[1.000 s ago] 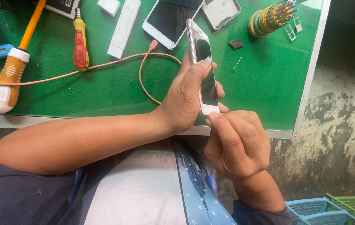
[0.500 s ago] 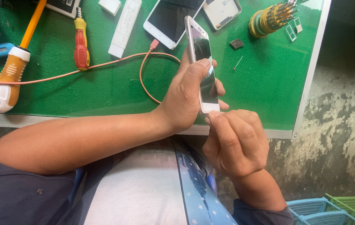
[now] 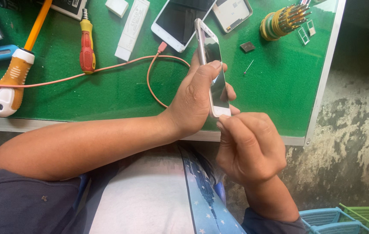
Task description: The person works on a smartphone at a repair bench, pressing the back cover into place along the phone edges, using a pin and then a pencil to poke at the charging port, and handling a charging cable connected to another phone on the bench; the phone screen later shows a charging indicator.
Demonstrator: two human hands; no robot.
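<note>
Head view looks down on a white smartphone (image 3: 212, 73) held above the near edge of a green surface (image 3: 119, 93). Its long axis runs away from the person, the far end tipped slightly left and the near end toward the body; it is turned partly on edge, so the dark glass faces right. The left hand (image 3: 197, 99) reaches in from the left on a forearm laid across the body, wrapping the phone's middle with the thumb pressed on the glass. The right hand (image 3: 249, 147) is curled into a loose fist just below, its fingertips pinched at the phone's near end; whether a small tool sits between them I cannot tell. Behind lie a pink cable (image 3: 106, 69), a red-and-yellow screwdriver (image 3: 87, 43) and a second phone (image 3: 180, 21).
</note>
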